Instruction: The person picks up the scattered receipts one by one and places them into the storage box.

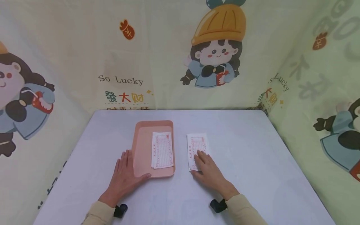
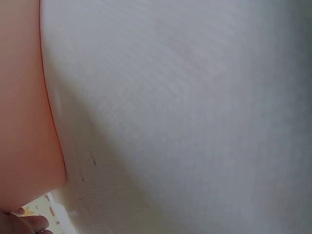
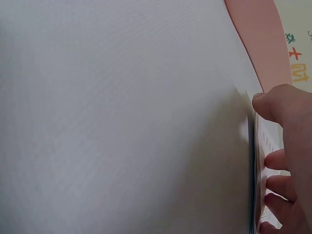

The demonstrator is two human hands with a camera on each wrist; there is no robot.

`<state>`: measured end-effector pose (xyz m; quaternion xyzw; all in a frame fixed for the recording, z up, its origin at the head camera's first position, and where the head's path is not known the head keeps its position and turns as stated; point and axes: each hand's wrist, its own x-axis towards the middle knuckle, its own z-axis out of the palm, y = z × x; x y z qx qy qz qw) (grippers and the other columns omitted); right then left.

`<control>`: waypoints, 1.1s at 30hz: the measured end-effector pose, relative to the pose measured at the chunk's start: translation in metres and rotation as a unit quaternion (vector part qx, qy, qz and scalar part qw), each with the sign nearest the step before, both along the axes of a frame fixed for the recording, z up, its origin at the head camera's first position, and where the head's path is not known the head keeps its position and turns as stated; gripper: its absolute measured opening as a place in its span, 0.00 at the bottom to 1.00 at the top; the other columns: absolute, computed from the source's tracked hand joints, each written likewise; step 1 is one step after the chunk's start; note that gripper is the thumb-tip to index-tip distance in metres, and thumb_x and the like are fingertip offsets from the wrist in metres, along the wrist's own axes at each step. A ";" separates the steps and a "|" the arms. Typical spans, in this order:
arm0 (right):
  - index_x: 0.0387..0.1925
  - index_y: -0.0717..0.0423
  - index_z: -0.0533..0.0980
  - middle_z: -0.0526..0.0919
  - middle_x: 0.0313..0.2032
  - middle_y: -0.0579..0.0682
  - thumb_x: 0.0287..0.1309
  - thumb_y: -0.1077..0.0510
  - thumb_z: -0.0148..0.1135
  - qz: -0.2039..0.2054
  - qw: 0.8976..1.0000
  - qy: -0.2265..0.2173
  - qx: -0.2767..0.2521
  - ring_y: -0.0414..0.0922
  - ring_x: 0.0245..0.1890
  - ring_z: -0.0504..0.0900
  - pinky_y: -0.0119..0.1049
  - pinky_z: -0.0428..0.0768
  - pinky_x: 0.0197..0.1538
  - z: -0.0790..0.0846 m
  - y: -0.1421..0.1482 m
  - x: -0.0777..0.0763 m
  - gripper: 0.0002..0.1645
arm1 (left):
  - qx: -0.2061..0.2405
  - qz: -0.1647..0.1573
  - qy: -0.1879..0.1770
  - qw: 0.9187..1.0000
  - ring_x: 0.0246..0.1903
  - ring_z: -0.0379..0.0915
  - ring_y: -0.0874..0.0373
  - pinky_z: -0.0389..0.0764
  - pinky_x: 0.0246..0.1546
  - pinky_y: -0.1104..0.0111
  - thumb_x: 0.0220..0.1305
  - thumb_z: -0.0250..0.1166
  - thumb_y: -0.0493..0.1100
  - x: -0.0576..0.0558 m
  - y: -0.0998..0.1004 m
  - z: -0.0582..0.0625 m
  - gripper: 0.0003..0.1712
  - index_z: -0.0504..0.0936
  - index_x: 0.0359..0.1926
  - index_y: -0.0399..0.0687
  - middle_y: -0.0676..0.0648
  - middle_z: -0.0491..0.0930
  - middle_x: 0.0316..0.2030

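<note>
A pink rectangular tray (image 1: 142,147) lies on the white table, with printed paper slips (image 1: 163,150) along its right side. My left hand (image 1: 123,178) rests at the tray's lower left corner, fingers extended along the left side and thumb on the near rim. Right of the tray lies a stack of similar printed slips (image 1: 194,144). Over the lower part of that stack is my right hand (image 1: 211,175), its fingertips resting on the top sheet. The right wrist view shows the thumb (image 3: 268,102) at the near edge of the stack (image 3: 258,146).
The white table (image 1: 247,150) extends around both hands. Behind it and at the sides hangs a cream cloth (image 1: 166,62) printed with cartoon figures and lettering. Black wrist-worn devices (image 1: 121,211) sit below the hands.
</note>
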<state>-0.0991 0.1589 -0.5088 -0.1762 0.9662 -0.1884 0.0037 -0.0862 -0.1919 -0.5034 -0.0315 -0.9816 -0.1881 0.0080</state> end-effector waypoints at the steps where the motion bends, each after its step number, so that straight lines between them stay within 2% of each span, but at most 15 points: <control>1: 0.69 0.59 0.68 0.63 0.74 0.58 0.61 0.43 0.66 0.001 1.000 0.002 -0.003 0.56 0.75 0.59 0.53 0.57 0.77 0.000 0.000 0.000 0.41 | -0.001 -0.001 0.004 1.000 0.75 0.42 0.31 0.47 0.73 0.38 0.47 0.63 0.79 0.000 0.000 0.000 0.76 0.42 0.76 0.30 0.28 0.47 0.75; 8: 0.67 0.62 0.70 0.67 0.71 0.59 0.61 0.46 0.66 0.006 1.000 0.023 -0.002 0.56 0.73 0.64 0.54 0.60 0.75 -0.001 0.001 0.001 0.37 | -0.003 -0.001 0.007 1.000 0.75 0.42 0.31 0.48 0.73 0.38 0.47 0.64 0.79 0.000 0.001 0.000 0.76 0.42 0.76 0.30 0.27 0.47 0.75; 19: 0.57 0.63 0.78 0.77 0.63 0.58 0.66 0.53 0.58 -0.012 0.996 0.075 0.051 0.54 0.66 0.74 0.51 0.68 0.72 0.001 -0.005 0.004 0.24 | -0.013 0.000 -0.005 1.000 0.75 0.40 0.32 0.47 0.74 0.38 0.48 0.61 0.81 0.001 0.001 0.004 0.76 0.41 0.76 0.30 0.28 0.46 0.75; 25: 0.57 0.62 0.77 0.75 0.64 0.60 0.64 0.49 0.59 -0.016 0.995 0.073 0.062 0.55 0.68 0.72 0.51 0.68 0.72 0.000 -0.010 0.010 0.27 | -0.012 0.000 -0.003 1.000 0.76 0.40 0.32 0.46 0.74 0.38 0.49 0.62 0.80 0.000 0.002 0.004 0.75 0.42 0.76 0.30 0.28 0.46 0.75; 29: 0.60 0.63 0.75 0.73 0.66 0.61 0.61 0.52 0.57 -0.017 0.996 0.061 0.062 0.57 0.70 0.69 0.52 0.66 0.73 -0.002 -0.013 0.012 0.29 | -0.016 -0.002 0.001 1.000 0.75 0.41 0.32 0.47 0.74 0.38 0.49 0.62 0.80 0.001 0.002 0.003 0.75 0.42 0.76 0.29 0.28 0.47 0.75; 33: 0.61 0.64 0.75 0.74 0.66 0.61 0.62 0.52 0.57 -0.019 0.995 0.069 0.069 0.57 0.69 0.70 0.53 0.67 0.72 -0.002 -0.016 0.013 0.29 | -0.017 -0.002 0.008 1.000 0.75 0.42 0.32 0.48 0.73 0.38 0.49 0.63 0.79 0.002 0.001 0.003 0.74 0.43 0.76 0.29 0.28 0.48 0.74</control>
